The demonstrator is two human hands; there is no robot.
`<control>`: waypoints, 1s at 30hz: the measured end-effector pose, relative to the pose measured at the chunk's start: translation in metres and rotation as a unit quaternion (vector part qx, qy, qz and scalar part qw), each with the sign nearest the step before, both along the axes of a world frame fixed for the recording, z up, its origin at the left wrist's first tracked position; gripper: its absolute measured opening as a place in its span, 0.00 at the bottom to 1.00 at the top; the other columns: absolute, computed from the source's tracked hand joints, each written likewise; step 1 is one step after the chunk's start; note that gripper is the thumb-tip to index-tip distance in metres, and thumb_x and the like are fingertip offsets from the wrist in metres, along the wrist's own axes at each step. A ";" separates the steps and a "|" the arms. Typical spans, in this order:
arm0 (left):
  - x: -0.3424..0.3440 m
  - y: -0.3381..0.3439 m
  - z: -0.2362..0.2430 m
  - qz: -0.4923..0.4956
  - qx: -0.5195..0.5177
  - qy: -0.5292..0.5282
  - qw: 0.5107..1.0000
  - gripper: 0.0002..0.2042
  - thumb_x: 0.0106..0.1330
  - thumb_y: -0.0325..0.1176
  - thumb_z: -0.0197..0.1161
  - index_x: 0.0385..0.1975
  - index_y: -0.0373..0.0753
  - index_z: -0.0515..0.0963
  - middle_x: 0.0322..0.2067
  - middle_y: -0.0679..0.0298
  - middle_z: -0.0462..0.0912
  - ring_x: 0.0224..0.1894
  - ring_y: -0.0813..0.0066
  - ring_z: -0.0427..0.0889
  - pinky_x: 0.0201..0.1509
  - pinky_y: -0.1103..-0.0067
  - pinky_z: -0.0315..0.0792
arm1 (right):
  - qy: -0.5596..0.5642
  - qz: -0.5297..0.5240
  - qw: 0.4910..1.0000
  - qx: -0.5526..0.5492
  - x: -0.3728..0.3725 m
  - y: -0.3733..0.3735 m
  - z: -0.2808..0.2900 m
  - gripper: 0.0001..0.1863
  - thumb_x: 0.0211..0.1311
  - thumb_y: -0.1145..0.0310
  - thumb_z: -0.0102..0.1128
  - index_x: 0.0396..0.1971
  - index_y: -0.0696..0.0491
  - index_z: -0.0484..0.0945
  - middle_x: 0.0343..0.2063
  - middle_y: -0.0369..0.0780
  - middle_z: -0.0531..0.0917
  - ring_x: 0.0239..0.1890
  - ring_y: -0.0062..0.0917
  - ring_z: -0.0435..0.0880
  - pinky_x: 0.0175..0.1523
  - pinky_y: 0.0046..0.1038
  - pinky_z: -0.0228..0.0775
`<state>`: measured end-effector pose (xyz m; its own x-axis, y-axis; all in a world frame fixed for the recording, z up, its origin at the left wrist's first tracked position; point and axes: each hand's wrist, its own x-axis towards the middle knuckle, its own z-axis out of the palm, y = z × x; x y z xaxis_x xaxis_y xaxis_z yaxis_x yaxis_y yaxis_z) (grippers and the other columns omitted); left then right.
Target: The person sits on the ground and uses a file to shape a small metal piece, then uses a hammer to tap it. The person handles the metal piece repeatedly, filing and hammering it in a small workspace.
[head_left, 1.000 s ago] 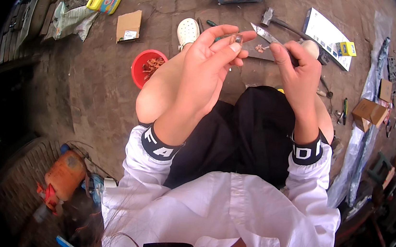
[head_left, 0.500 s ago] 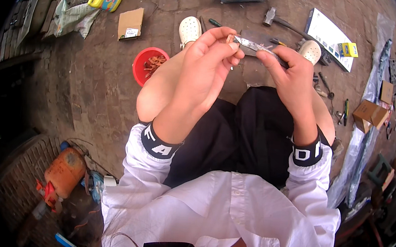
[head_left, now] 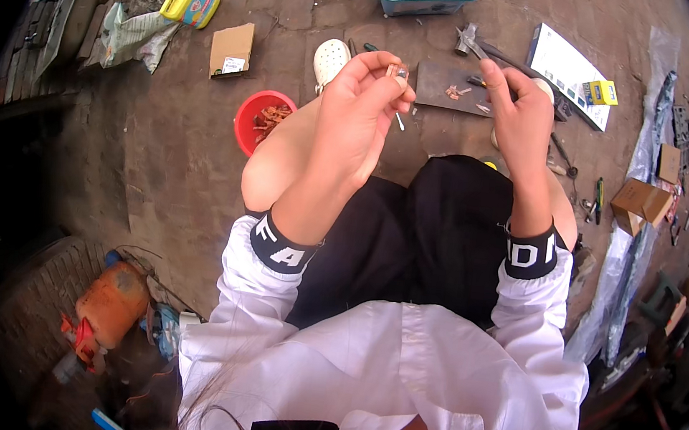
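Pinched in the fingertips of my left hand [head_left: 356, 107] is a small copper-coloured piece [head_left: 399, 71], partly hidden by the fingers. A thin white thing [head_left: 400, 122] shows just below that hand. My right hand [head_left: 526, 129] is closed round a knife [head_left: 477, 48], whose pale blade points up and to the left, apart from the piece. The knife's handle is hidden in the palm. Between the hands, a flat dark plate [head_left: 434, 86] lies on the ground with several small pale-reddish scraps [head_left: 456, 92] on it.
A red bowl [head_left: 244, 125] of reddish-brown strips stands beside my left knee. Farther off are a blue basin [head_left: 425, 6] with dark reddish contents, a hammer [head_left: 467, 40] and a white box [head_left: 555, 61]. Cardboard boxes [head_left: 643, 201] and scattered tools lie at the right.
My right hand has drawn the knife away from the piece and turned its blade upward. The left hand keeps hold of the piece. The plate with scraps now shows more fully.
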<state>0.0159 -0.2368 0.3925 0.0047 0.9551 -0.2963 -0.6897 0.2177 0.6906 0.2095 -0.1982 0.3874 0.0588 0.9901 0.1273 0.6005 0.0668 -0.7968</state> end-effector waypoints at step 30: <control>0.016 -0.004 0.013 0.004 0.048 0.100 0.994 0.12 0.61 0.18 0.60 0.43 0.33 0.70 0.35 0.62 0.76 0.35 0.76 0.80 0.38 0.83 0.73 | 0.334 0.062 0.920 -0.195 -0.018 -0.013 0.011 0.12 0.60 0.62 0.68 0.32 0.57 0.83 0.17 0.22 0.70 0.23 0.06 0.62 0.29 0.15 0.52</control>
<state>0.0319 -0.2404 0.4056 -0.0524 0.9787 -0.1986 -0.5385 0.1398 0.8309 0.1917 -0.2117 0.3984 -0.1220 0.9570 -0.2632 -0.0238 -0.2679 -0.9631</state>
